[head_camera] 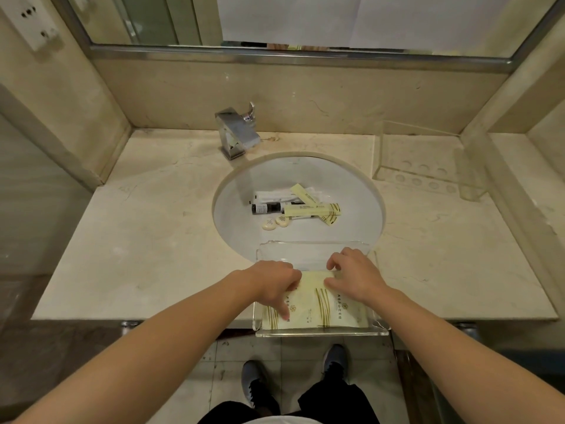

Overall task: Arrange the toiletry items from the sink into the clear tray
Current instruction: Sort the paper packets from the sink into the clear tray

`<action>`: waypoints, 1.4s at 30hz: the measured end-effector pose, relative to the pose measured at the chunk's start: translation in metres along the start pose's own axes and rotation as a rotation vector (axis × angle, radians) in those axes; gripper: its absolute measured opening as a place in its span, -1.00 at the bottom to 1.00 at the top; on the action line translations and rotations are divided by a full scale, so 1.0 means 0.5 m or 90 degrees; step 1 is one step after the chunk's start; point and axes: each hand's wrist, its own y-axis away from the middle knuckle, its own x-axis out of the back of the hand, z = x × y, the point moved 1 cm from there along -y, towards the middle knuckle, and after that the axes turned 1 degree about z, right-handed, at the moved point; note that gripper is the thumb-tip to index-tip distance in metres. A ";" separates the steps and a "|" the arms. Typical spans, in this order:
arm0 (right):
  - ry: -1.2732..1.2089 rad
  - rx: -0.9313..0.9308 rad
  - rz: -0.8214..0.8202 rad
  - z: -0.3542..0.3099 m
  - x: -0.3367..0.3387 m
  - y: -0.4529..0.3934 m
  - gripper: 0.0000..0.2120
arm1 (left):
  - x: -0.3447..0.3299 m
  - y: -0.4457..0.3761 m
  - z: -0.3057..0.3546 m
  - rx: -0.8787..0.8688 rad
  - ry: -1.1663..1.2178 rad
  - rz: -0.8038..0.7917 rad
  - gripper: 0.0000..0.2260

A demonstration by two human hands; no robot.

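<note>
A clear tray (318,247) sits on the counter's front edge, partly over the white sink (238,185). Two flat pale-yellow packets (315,307) lie side by side in the tray. My left hand (275,280) presses its fingers on the left packet. My right hand (354,273) rests fingertips on the top edge of the right packet. In the sink lie a white tube (272,197), a black tube (266,208), two long yellow boxes (312,209) and two small oval soaps (275,223).
A chrome faucet (237,133) stands behind the sink. A clear acrylic holder (428,175) with round recesses sits at the back right of the marble counter (137,240). A mirror (275,19) runs along the wall. My shoes (253,381) show on the floor below.
</note>
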 end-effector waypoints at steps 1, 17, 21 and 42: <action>0.002 0.003 -0.002 0.000 0.000 0.000 -0.69 | 0.000 0.000 0.000 -0.006 -0.004 -0.001 -0.52; -0.006 0.099 0.105 0.002 -0.002 -0.003 -0.85 | 0.021 -0.006 -0.031 0.042 0.053 0.184 -0.78; -0.011 0.095 0.207 0.003 0.016 -0.014 -0.87 | 0.041 -0.014 -0.040 0.065 0.095 0.297 -0.85; -0.053 -0.083 -0.046 0.083 0.046 -0.235 -0.81 | 0.099 -0.207 -0.113 0.390 0.437 0.301 -0.94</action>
